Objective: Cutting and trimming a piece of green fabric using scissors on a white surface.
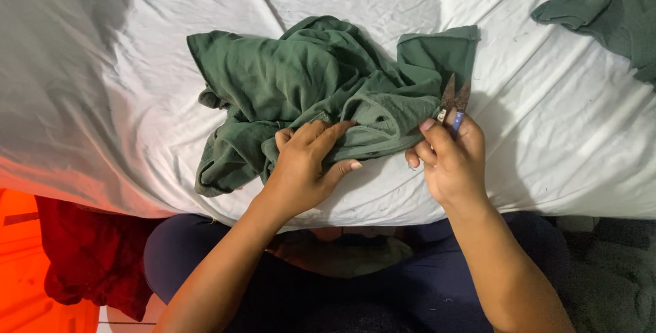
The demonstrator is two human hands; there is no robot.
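- White bedsheet (547, 135), creased and lit from the upper right of the frame, is covering the work surface and filling most of the view; a dark shadow is lying across its upper left.
- Crumpled dark green garment (307, 80) is lying on the sheet at the centre of the frame, its folds bunching toward the lower left and one flat squared panel sticking out toward the upper right.
- Left hand (304, 169), entering from the bottom centre, is resting palm down on the lower edge of the garment, fingers curled into the cloth and thumb spread to the right, pressing and gripping the fabric.
- Right hand (451, 162), just right of centre, is closed around a small pair of thread snips (454, 100); the blue handle is showing between the fingers, and the two metal blades are pointing up, parted in a narrow V.
- Blades of the snips are lying over the right edge of the garment, just beside the squared panel; whether they are touching the cloth cannot be told.
- Second green cloth (608, 5) is lying on the sheet at the upper right corner of the frame, well apart from both hands.
- Dark red cloth (89, 258) is hanging at the lower left, beside an orange surface (20, 258).
- Person's lap in dark blue clothing (424, 292) is showing along the bottom of the frame, below the sheet's edge.
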